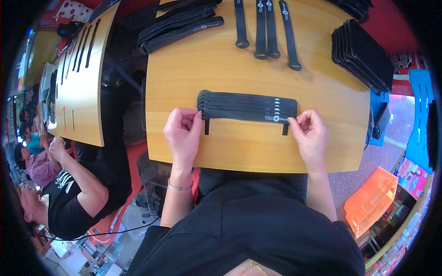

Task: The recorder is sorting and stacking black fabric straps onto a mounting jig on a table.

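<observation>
In front of me on the wooden table lies a fanned row of several overlapping black fabric straps, running left to right with pale printing near their right ends. My left hand pinches the left end of the nearest strap between thumb and fingers. At its other end, my right hand has thumb and forefinger closed on the corner. Two short black strips stick out from beneath the row toward me, one near each hand. What lies under the straps is hidden.
Loose black straps with looped ends lie at the table's far side. A pile of folded straps sits far left, a stack of black pieces far right. An orange basket stands at right; a co-worker sits at left.
</observation>
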Demonstrator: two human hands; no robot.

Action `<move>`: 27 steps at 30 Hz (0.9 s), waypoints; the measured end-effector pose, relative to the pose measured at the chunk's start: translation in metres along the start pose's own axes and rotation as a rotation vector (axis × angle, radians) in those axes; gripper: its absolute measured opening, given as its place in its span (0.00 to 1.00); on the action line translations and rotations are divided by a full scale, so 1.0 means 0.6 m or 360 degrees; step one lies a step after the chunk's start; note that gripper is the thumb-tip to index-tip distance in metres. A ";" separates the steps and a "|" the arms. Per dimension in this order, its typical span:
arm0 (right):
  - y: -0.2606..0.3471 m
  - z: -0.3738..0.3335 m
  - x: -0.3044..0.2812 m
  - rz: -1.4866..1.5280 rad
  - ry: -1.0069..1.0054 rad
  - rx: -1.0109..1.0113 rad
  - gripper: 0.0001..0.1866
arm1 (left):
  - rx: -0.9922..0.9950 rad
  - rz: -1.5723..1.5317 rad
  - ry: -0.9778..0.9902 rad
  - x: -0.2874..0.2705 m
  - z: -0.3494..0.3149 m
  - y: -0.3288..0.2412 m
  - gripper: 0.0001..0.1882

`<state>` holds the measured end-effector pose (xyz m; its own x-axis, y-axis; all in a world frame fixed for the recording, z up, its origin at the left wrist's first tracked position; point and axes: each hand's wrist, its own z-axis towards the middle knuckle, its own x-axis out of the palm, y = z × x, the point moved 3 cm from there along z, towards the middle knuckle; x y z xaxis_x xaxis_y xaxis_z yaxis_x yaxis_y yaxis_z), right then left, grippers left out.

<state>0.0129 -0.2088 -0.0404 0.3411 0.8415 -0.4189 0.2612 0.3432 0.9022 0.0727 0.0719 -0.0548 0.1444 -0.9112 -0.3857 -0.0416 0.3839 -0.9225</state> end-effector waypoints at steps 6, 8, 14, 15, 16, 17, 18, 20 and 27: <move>-0.002 0.000 0.000 -0.0028 -0.0009 0.0003 0.11 | 0.0029 0.0032 -0.0019 0.002 -0.001 0.004 0.05; -0.004 0.000 0.000 0.0005 0.0005 0.0038 0.11 | 0.0042 0.0051 -0.0026 0.003 -0.001 0.004 0.05; -0.003 0.000 0.001 0.0056 0.0003 0.0040 0.10 | 0.0067 0.0115 -0.0034 0.004 -0.002 -0.002 0.05; -0.002 0.000 0.001 0.0045 0.0019 0.0034 0.10 | 0.0083 0.0127 -0.0040 0.004 -0.002 -0.003 0.05; -0.002 0.001 0.001 0.0034 0.0035 0.0028 0.09 | 0.0098 0.0139 -0.0046 0.004 -0.002 -0.004 0.05; -0.001 0.000 0.001 0.0034 0.0033 0.0028 0.09 | 0.0099 0.0138 -0.0045 0.004 -0.002 -0.004 0.05; 0.000 0.000 0.001 0.0025 0.0032 0.0024 0.09 | 0.0104 0.0144 -0.0045 0.004 -0.002 -0.003 0.05; 0.000 0.000 0.001 0.0018 0.0032 0.0019 0.09 | 0.0110 0.0151 -0.0045 0.004 -0.003 -0.003 0.05; 0.010 -0.001 0.000 -0.0142 -0.0017 -0.0148 0.09 | 0.0207 0.0266 -0.0020 0.001 -0.001 -0.014 0.05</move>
<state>0.0137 -0.2064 -0.0348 0.3300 0.8015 -0.4987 0.2063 0.4543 0.8666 0.0724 0.0677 -0.0472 0.1585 -0.8317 -0.5321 0.0619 0.5462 -0.8354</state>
